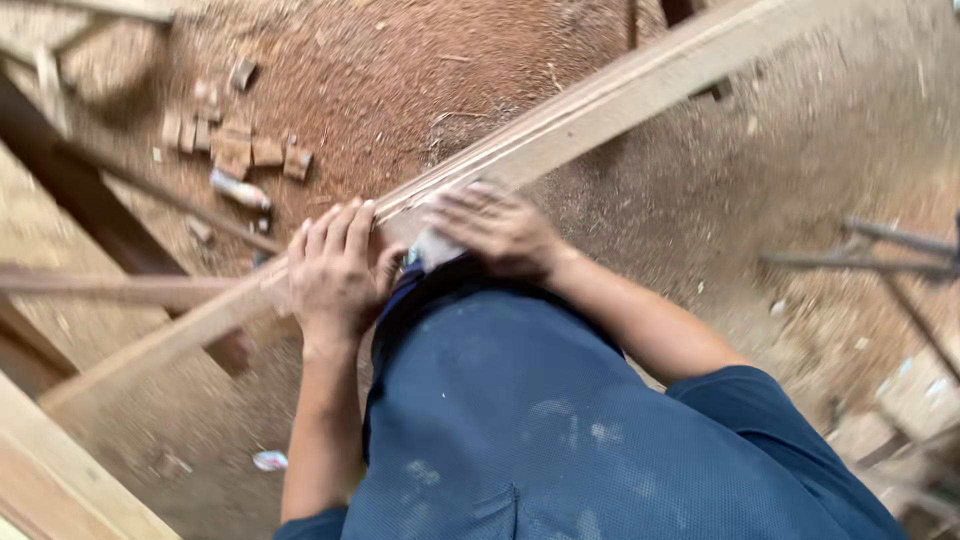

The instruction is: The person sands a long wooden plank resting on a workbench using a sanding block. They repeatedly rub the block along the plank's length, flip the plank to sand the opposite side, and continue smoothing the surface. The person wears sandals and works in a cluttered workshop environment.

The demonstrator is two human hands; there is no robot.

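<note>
We closed our left hand (335,270) in a grip on the long wooden plank (600,105); our right hand (495,230) pressed a pale pad (432,248) against it, blurred.

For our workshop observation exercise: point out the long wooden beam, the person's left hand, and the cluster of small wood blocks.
long wooden beam (620,100), head view, upper face.
left hand (335,275), head view, back of hand.
small wood blocks (240,150), head view, middle block.

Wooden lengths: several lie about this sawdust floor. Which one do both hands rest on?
The long pale moulded plank running diagonally from lower left to upper right. The left hand and right hand press on it; the darker beams at left lie untouched.
</note>
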